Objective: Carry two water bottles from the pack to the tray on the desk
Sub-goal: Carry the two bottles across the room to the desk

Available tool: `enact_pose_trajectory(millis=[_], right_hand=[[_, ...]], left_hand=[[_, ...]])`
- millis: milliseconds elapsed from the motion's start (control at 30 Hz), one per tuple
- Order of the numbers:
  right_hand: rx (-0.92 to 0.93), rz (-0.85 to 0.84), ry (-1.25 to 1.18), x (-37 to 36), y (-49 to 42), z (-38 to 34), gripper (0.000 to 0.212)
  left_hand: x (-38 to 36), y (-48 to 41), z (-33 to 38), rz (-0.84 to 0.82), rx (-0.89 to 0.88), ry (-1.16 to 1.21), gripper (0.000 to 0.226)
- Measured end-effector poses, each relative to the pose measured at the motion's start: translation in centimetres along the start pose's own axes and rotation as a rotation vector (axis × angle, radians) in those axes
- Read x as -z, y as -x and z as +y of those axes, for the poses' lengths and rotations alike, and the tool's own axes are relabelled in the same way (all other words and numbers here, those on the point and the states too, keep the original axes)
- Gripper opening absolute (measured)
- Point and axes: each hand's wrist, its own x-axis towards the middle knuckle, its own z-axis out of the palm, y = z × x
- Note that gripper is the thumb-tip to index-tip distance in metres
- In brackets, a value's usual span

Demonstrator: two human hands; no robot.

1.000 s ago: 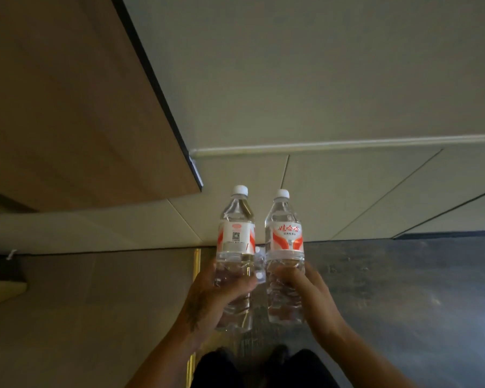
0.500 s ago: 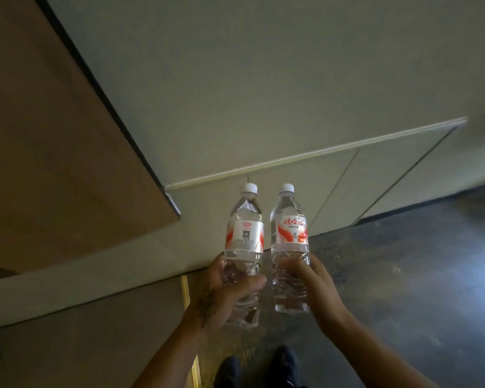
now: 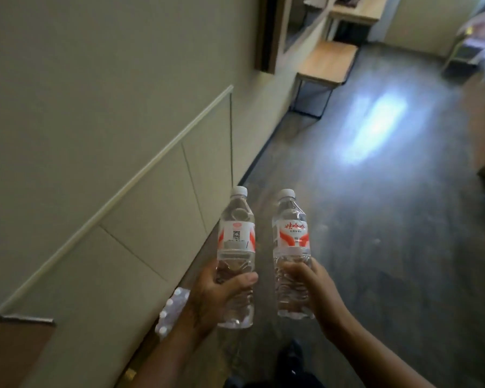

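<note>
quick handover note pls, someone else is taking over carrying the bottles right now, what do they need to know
Left hand: fingers closed round the lower body of one water bottle, upright, cap on.
Right hand: holds the second water bottle the same way, just apart from the first.
The pack lies on the floor by the wall, down beside the left forearm.
Done: both bottles are out of the pack and in the air.
Left: walk on to the wooden desk far ahead along the wall and set both on the tray, which cannot be made out from here.
</note>
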Motion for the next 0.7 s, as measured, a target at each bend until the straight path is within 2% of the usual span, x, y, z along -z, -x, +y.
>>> enact_pose_trajectory(millis=[67,200,367,467,567,700], right_hand=[[0.004,0.090,-0.029,2.8,1.4,0.2,0.067],[0.019,0.248,-0.085,7.6,3.2,0.9,0.087],[0.018,0.344,-0.153,12.8,4.5,2.0,0.077],[0.001,0.378,-0.195,16.1,5.0,2.7,0.079],[-0.003,0.396,-0.213,19.3,5.4,3.0,0.067],[0.012,0.435,-0.249,22.9,5.5,3.0,0.080]], left_hand=[[-2.5,-1.1,0.6,-0.100,0.008,-0.032,0.074],[-7.5,-2.9,1.3,-0.245,-0.010,-0.095,0.079],[-13.5,-4.7,2.0,-0.358,-0.030,-0.166,0.062],[-17.2,-5.2,2.7,-0.391,-0.042,-0.185,0.062],[-20.7,-5.5,3.3,-0.412,-0.041,-0.188,0.066],[-24.7,-6.2,3.8,-0.407,-0.042,-0.190,0.075]])
